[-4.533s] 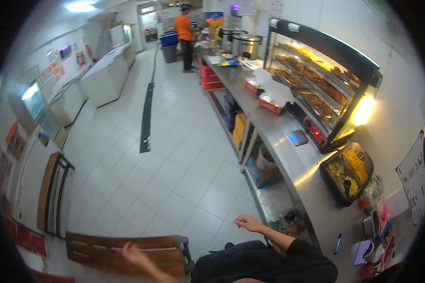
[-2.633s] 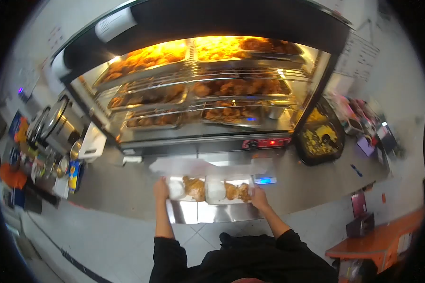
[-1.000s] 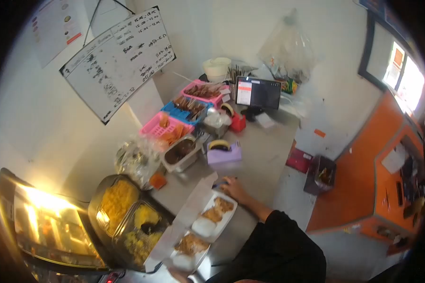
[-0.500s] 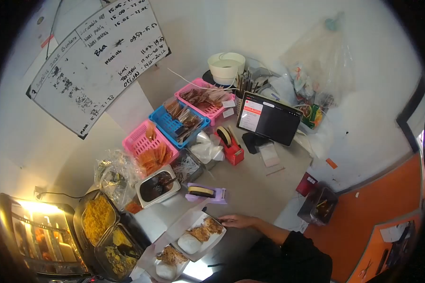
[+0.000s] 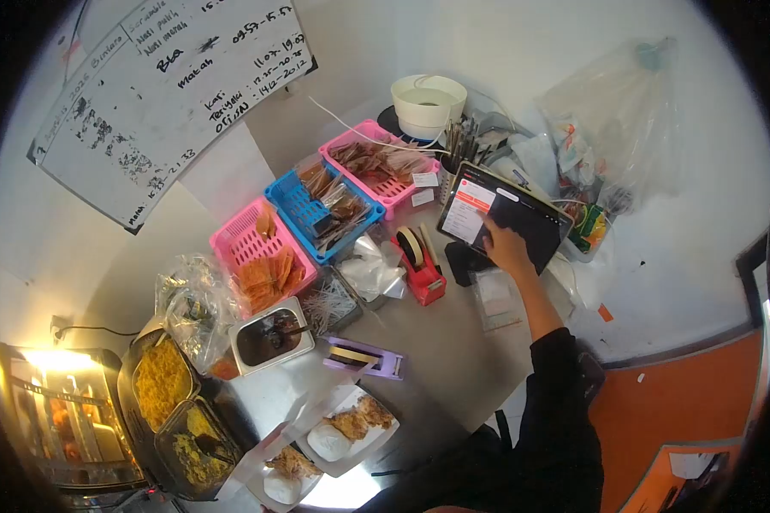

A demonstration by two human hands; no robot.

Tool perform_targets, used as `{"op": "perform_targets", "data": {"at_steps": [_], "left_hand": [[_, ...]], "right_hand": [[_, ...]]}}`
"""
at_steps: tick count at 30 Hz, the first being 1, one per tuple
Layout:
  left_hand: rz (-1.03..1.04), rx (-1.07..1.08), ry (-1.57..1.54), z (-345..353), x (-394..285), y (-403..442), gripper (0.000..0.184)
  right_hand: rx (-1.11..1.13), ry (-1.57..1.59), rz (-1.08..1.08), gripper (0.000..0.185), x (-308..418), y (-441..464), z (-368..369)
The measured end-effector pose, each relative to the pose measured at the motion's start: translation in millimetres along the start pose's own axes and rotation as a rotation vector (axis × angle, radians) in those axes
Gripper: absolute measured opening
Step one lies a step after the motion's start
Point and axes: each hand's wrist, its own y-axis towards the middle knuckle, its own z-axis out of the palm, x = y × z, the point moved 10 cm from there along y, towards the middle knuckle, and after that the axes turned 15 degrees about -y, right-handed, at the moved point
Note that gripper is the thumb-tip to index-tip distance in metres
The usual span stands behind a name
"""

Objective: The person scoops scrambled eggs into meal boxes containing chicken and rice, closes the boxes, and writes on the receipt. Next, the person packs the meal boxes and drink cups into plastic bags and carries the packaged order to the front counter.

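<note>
My right hand [image 5: 507,248] reaches over the tablet [image 5: 532,220], its index finger stretched out to the lit screen and touching or nearly touching it. The other fingers are partly hidden, and the hand holds nothing that I can see. My left hand is out of sight. Near the bottom edge sit two open paper food boxes, a larger part of one box [image 5: 370,445] showing than of the other. Each has a white rice mound [image 5: 328,442] and browned fried pieces [image 5: 351,423] beside it.
A purple tape dispenser [image 5: 389,365], a red tape dispenser [image 5: 428,286] and a metal sauce tub [image 5: 248,357] stand on the counter [image 5: 453,368]. Behind are pink and blue baskets [image 5: 321,248] of packets. At left are yellow food trays [image 5: 164,385] and a lit warmer [image 5: 68,419].
My right hand has left the edge of the food box and moved up and right to the tablet. The view has shifted slightly; the boxes stay on the counter.
</note>
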Motion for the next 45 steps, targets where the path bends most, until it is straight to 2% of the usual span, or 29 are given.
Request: {"op": "perform_targets", "data": {"at_steps": [2,5,8,11,13,16,19,21,23,25,28,34,37,40,43,45], "left_hand": [[0.013,-0.01,0.013,-1,-3,1,0.038],[0.029,-0.02,0.023,-1,-8,2,0.038],[0.045,-0.036,0.033,0,-11,5,0.038],[0.054,-0.064,0.047,-6,-13,6,0.038],[0.062,-0.081,0.055,-9,-16,8,0.039],[0.073,-0.096,0.068,-13,-20,8,0.039],[0.09,-0.12,0.085,-18,-25,7,0.039],[0.096,-0.138,0.091,-23,-27,7,0.039],[0.096,-0.159,0.106,-27,-28,6,0.039],[0.087,-0.185,0.125,-34,-27,5,0.039],[0.071,-0.227,0.146,-42,-25,4,0.039],[0.08,-0.26,0.168,-44,-29,5,0.04],[0.1,-0.267,0.163,-46,-33,3,0.04],[0.14,-0.262,0.152,-51,-41,2,0.04],[0.247,-0.276,0.143,-62,-63,-3,0.04],[0.459,-0.314,0.147,-67,-107,-12,0.041]], "right_hand": [[-0.082,0.016,0.048,0.057,-7,7,-12],[-0.05,0.096,0.075,0.056,-8,11,-22],[-0.123,0.127,0.054,0.046,1,19,-24],[-0.25,0.259,-0.087,0.035,44,31,-35],[-0.341,0.498,-0.269,0.031,85,54,-28],[-0.284,0.271,-0.298,0.023,136,112,2],[-0.729,-0.181,-0.184,0.021,154,164,23],[-0.857,-0.19,0.06,0.02,131,194,33],[-0.211,-0.337,-0.147,0.021,127,238,92],[-0.165,-0.193,-0.098,0.016,114,256,89],[-0.324,-0.27,-0.121,0.011,119,257,50],[-0.444,-0.184,-0.257,0.012,131,253,-14],[-0.597,0.088,-0.309,0.018,139,233,-53],[-0.61,0.325,-0.32,0.023,151,194,-114],[-0.364,0.726,-0.302,0.023,165,139,-162],[-0.373,0.87,-0.363,0.024,181,92,-172]]}}
